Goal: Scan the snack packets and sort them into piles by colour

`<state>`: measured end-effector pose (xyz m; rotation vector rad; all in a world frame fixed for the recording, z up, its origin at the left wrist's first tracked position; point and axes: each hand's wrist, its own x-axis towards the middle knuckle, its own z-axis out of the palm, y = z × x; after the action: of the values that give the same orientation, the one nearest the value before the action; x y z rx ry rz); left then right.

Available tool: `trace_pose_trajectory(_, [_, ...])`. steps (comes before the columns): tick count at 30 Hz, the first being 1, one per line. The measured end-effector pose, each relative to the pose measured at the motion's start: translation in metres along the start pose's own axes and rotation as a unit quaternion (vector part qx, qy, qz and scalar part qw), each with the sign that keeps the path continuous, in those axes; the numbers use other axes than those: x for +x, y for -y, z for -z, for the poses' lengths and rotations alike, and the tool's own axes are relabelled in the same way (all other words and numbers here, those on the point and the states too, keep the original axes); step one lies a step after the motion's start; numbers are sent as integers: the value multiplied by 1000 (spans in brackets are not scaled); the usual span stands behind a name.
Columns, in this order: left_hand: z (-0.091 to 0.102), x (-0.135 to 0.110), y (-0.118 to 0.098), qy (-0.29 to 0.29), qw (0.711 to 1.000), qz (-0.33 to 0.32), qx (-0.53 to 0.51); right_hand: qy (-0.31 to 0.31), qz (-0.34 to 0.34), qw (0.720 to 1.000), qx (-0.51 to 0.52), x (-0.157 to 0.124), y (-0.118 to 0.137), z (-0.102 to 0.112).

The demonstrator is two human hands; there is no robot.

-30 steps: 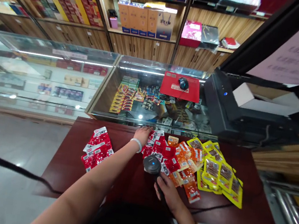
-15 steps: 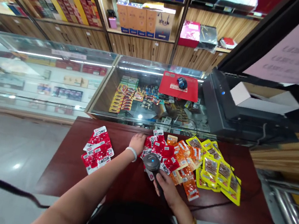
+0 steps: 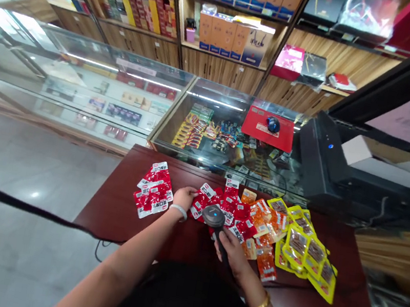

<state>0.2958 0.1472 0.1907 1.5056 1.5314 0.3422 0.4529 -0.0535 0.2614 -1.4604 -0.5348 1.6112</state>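
Note:
My right hand (image 3: 233, 251) is closed round the handle of a black barcode scanner (image 3: 213, 216), whose head hangs over a heap of red snack packets (image 3: 230, 210) on a dark red table (image 3: 119, 202). My left hand (image 3: 184, 197), with a pale bracelet at the wrist, pinches one red packet (image 3: 201, 197) at the left edge of that heap. A second pile of red packets (image 3: 152, 196) lies just left of that hand. Orange packets (image 3: 263, 230) and yellow packets (image 3: 305, 247) spread out to the right.
Behind the table stands a glass display counter (image 3: 210, 123) with a red mouse pad and a black mouse (image 3: 272, 124) on top. A black printer (image 3: 346, 170) sits at the right. Shelves of boxed goods (image 3: 225, 27) line the back wall. A black cable (image 3: 18, 202) crosses the floor on the left.
My left hand has drawn back from the far edge of the heap toward its left side and closed on a red packet. The view has swung left; the scanner stays over the red packets.

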Motion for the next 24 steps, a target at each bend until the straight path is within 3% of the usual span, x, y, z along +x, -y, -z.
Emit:
trace_pose_trajectory(4, [10, -1, 25, -48, 972, 79, -218, 32, 7, 999, -18, 0, -3, -7])
trace_pose_trajectory(10, [27, -24, 37, -89, 954, 64, -277, 91, -1, 995, -48, 1, 0, -23])
trace_pose_trajectory(14, [36, -34, 41, -124, 960, 27, -251, 115, 5, 991, -62, 3, 4, -31])
trace_pose_trajectory(19, [71, -33, 49, -162, 954, 110, -229, 124, -1, 990, -65, 0, 2, -34])
trace_pose_trajectory(21, [92, -33, 51, -202, 957, 129, -163, 124, -1, 990, -70, -2, 0, -33])
trace_pose_trajectory(24, [111, -34, 44, -309, 946, 90, 42, 120, -1, 991, -66, -5, -3, -30])
